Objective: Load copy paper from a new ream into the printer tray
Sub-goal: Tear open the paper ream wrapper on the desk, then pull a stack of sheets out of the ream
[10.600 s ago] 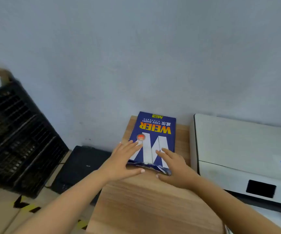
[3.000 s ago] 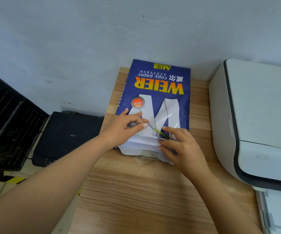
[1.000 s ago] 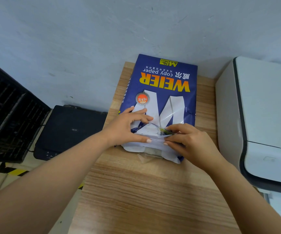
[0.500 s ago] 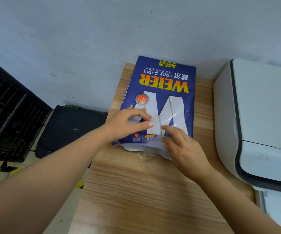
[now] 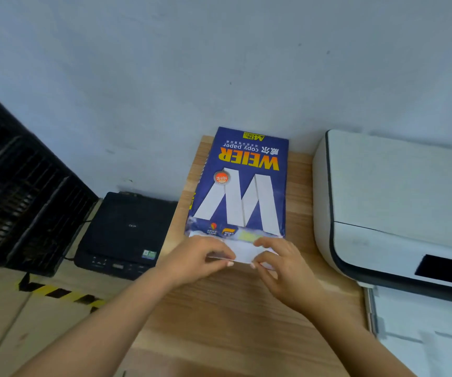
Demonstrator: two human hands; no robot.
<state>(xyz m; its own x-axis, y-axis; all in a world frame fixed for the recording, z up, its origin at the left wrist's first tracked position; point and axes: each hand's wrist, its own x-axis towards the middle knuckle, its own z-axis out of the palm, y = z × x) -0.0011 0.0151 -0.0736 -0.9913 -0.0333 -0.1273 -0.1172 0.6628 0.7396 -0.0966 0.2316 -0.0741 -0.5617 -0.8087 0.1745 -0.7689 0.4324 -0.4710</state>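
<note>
A blue ream of copy paper (image 5: pixel 242 183) lies flat on the wooden table (image 5: pixel 219 317), its far end against the wall. Its near end is torn open, and white paper (image 5: pixel 242 251) shows there. My left hand (image 5: pixel 197 258) pinches the left side of that white end. My right hand (image 5: pixel 282 263) grips its right side. The white printer (image 5: pixel 393 202) stands right of the ream, with its pulled-out tray (image 5: pixel 420 322) at the lower right.
A black device (image 5: pixel 125 232) sits on a lower surface left of the table. A black slatted rack (image 5: pixel 15 202) leans at the far left. Black and yellow tape (image 5: pixel 56 292) marks the cardboard below. The wall stands just behind the ream.
Both hands have slid back from the top of the wrapper to the ream's near end and now hold the white paper there. The view has pulled back and tilted up.
</note>
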